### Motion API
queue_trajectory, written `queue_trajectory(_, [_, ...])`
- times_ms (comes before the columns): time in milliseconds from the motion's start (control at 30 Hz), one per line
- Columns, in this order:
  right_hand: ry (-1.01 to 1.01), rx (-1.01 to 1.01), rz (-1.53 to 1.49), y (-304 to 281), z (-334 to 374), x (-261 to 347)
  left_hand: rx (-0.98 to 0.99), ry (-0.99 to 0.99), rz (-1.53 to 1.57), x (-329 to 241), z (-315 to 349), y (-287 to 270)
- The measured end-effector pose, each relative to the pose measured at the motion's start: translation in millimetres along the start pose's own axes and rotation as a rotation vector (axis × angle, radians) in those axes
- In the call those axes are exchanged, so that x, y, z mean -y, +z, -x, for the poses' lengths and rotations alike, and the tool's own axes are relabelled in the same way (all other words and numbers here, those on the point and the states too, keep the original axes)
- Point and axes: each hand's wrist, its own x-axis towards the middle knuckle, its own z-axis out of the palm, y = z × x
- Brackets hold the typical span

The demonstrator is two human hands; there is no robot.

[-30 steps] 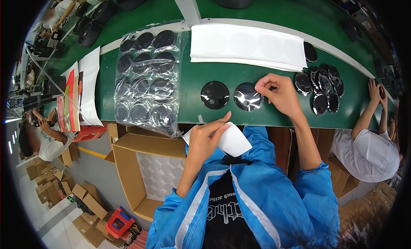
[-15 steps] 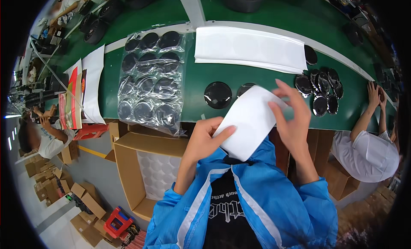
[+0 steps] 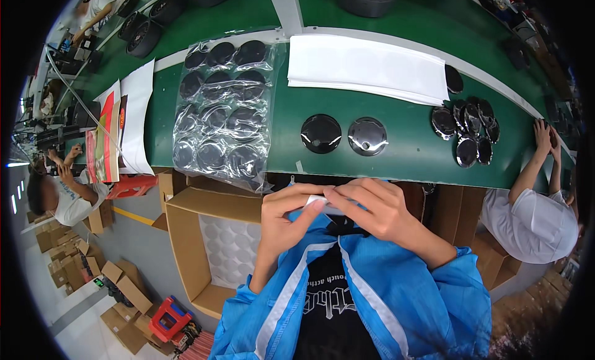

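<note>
My left hand [image 3: 284, 219] and my right hand [image 3: 378, 210] meet in front of my chest, just off the bench's near edge. Both are closed around a white sheet [image 3: 317, 200], now seen nearly edge-on. Only a small white part shows by the left thumb; my fingers cover the rest. Beyond them, two glossy black discs [image 3: 321, 134] lie side by side on the green bench [image 3: 288, 149]. A stack of long white sheets [image 3: 365, 65] rests farther back. To its right sits a cluster of shiny black discs [image 3: 467, 152].
Rows of black discs in a clear plastic bag [image 3: 222, 118] lie on the left. Below is an open cardboard box [image 3: 186, 251] containing sheets of round white pieces. A co-worker in a white shirt [image 3: 530, 227] works at right; another person [image 3: 74, 199] is at far left.
The white sheet has tipped from broad-side view to nearly edge-on, uncovering the second black disc. My right hand has moved left and down to meet my left hand, closing its fingers on the sheet.
</note>
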Motion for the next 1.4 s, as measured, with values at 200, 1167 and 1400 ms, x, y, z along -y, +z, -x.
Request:
queue_trajectory(200, [-0.082, -0.126, 0.134, 5, -2, -7, -0.091, -0.269, 0.136, 11, 5, 8])
queue_trajectory(1167, [0.902, -0.217, -0.561, 56, -35, -76, 0.076, -0.033, -0.261, 63, 4, 1])
queue_trajectory(1400, [0.877, -0.217, -0.527, 57, -36, -76, 0.067, -0.045, -0.240, 64, 4, 1])
